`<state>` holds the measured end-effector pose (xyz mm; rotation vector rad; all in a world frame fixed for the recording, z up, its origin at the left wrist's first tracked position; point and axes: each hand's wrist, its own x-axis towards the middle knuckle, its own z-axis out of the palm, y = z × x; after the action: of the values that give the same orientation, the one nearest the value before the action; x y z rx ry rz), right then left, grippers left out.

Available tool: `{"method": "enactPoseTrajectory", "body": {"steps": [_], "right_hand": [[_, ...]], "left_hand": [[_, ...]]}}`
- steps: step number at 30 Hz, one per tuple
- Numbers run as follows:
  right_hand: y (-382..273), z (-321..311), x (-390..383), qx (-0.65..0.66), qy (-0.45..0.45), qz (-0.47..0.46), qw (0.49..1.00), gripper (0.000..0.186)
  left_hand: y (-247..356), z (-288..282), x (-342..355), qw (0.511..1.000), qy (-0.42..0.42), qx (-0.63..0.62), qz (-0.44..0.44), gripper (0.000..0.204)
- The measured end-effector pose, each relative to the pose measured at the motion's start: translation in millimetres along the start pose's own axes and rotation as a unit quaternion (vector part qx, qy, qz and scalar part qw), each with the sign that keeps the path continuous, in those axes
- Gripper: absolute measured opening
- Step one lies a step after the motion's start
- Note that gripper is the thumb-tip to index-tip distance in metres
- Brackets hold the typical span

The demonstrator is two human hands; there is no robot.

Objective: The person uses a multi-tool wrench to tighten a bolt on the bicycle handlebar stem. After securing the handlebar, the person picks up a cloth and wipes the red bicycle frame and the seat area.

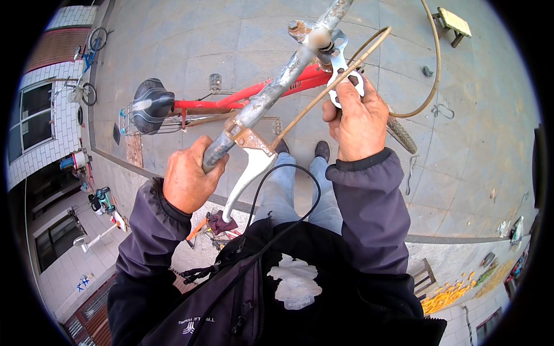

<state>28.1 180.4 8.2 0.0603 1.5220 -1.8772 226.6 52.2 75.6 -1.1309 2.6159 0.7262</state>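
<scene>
A red bicycle [231,99] stands across in front of me, its dark saddle [151,106] to the left. My left hand [190,174] is wrapped round the bare end of its rusty grey handlebar [266,102]. Beside that hand a white brake lever [247,179] hangs from a rusted clamp [245,136]. In my right hand [356,122] is a flat silver multi-hole wrench [340,53], pinched between thumb and fingers. The wrench's far end lies against the headset below the stem; whether it sits round a nut I cannot tell. A tan brake cable [309,112] passes over the wrench.
A small wooden stool [454,23] stands at the far right on the paved ground. Part of a tyre [402,135] shows beyond my right hand. Behind to the left are other bicycles [97,39] by a building; yellow corn cobs [447,300] lie at lower right.
</scene>
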Motion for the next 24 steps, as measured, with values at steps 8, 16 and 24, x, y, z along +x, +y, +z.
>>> {"method": "enactPoseTrajectory", "body": {"steps": [8, 16, 24], "right_hand": [[6, 0, 6, -0.014, -0.004, -0.018, 1.000, 0.022], [17, 0, 9, -0.033, -0.015, -0.052, 0.998, 0.018], [25, 12, 1, 0.029, -0.014, -0.035, 0.999, 0.021]], "left_hand": [[-1, 1, 0, 1.000, 0.001, 0.003, 0.003, 0.018], [0, 2, 0, 1.000, 0.005, -0.008, 0.009, 0.018], [0, 1, -2, 1.000, 0.008, 0.005, 0.002, 0.018]]}}
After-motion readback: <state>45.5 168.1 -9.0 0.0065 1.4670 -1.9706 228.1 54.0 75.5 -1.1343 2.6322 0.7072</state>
